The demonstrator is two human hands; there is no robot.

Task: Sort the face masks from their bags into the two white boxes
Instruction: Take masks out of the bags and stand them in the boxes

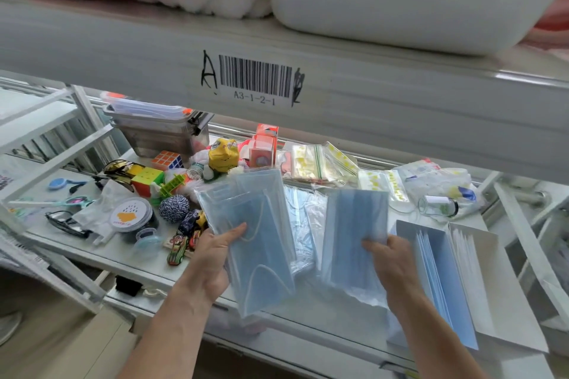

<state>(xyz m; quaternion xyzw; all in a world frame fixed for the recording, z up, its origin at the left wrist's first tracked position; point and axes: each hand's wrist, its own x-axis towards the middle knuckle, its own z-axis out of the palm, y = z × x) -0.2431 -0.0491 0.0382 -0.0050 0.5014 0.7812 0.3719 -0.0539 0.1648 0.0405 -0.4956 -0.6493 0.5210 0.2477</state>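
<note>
As hands (212,258) (397,264) grip mask bags (255,234) (354,224), one white box (414,227) holds masks (443,292)

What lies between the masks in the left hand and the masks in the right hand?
In the head view, clear bags of blue masks lie flat on the shelf there, behind the left pack and right pack.

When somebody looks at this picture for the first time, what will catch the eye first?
First, the two hands in the centre: the left hand grips a clear bag of blue masks, and the right hand holds a stack of blue masks beside it. Just to the right stand the open white boxes with masks upright inside. Above everything runs a shelf beam with a barcode label marked A3-1-2-1.
</note>
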